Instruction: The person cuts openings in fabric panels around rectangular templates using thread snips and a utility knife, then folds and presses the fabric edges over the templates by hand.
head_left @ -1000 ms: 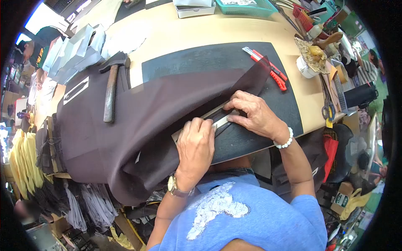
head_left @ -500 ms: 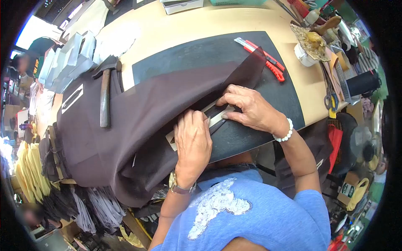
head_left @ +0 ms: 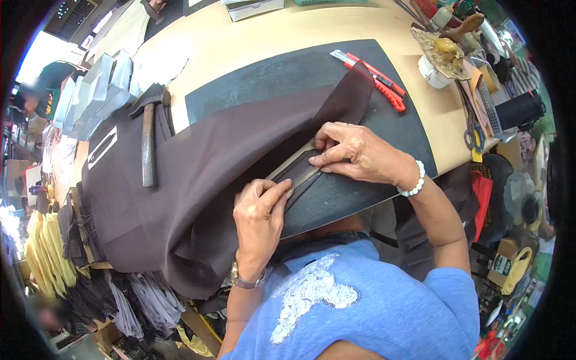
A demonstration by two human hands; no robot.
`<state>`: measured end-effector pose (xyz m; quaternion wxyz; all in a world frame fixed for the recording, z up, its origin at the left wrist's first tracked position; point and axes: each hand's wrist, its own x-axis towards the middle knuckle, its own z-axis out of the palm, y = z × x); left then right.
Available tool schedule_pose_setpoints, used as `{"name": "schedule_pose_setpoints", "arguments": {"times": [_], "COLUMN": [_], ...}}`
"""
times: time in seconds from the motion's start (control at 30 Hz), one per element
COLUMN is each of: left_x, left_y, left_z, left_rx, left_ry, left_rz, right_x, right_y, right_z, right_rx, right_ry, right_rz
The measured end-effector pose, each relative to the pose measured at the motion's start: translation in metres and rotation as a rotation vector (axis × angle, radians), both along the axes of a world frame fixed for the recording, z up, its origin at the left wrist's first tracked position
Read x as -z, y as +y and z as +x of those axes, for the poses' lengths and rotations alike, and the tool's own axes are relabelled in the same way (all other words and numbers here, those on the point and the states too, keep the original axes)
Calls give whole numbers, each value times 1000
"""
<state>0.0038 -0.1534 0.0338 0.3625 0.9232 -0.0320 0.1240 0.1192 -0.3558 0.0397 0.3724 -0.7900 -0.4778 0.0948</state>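
Note:
Dark brown fabric [head_left: 186, 156] lies across the black mat [head_left: 264, 75] and the table's near edge. Along a slit in this fabric run pale strips [head_left: 294, 162]. My left hand [head_left: 258, 216] is closed at the lower end, thumb and forefinger pinching the dark fabric beside a strip. At the upper end, my right hand [head_left: 360, 156] pinches the fabric and strip edge between thumb and fingers. Its palm hovers over the mat. What lies under the fingertips of both hands is partly hidden.
Red utility knives [head_left: 387, 90] lie on the mat beyond my right hand. A hammer [head_left: 149, 144] rests on the fabric at left. Scissors [head_left: 474, 137] and a white pot [head_left: 433, 75] are at right; pale boxes [head_left: 102, 87] stand at left.
My left hand has turned from lying flat over the strips to a pinch, exposing more of the slit. The right hand still pinches near the upper end, shifted slightly.

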Motion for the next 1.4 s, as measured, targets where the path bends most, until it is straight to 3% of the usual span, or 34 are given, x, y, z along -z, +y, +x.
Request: {"name": "schedule_pose_setpoints", "arguments": {"times": [0.07, 0.2, 0.37, 0.53, 0.63, 0.83, 0.87, 1.1, 1.3, 1.4], "left_x": [3, 3, 1, -8, -9, -8, -8, -7, -4, -5], "left_y": [1, 2, 3, 18, 30, 34, 35, 54, 57, 57], "left_z": [-2, -1, -1, -19, -30, -28, -28, -51, -49, -49], "left_rx": [0, 13, 27, -3, -45, 9, 13, -176, -155, -159], "left_ry": [-25, -48, -46, 16, 145, 111, 96, 153, 145, 145], "left_rz": [10, 27, 81, 106, -49, 38, 51, -2, -31, -32], "right_x": [-7, 2, 15, 12, 9, 10, 12, 10, 7, 17], "right_y": [-2, 9, 41, 24, 17, 71, 77, 37, 85, 100], "right_z": [5, 11, -4, 6, 7, -22, -27, -11, -35, -47], "right_rx": [-51, 140, 168, 218, 273, 109, 93, 300, 118, 42], "right_ry": [97, -290, -476, -455, -452, -380, -425, -493, -311, -374], "right_rz": [5, -26, -102, -164, -197, -243, -112, -205, -250, -146]}}
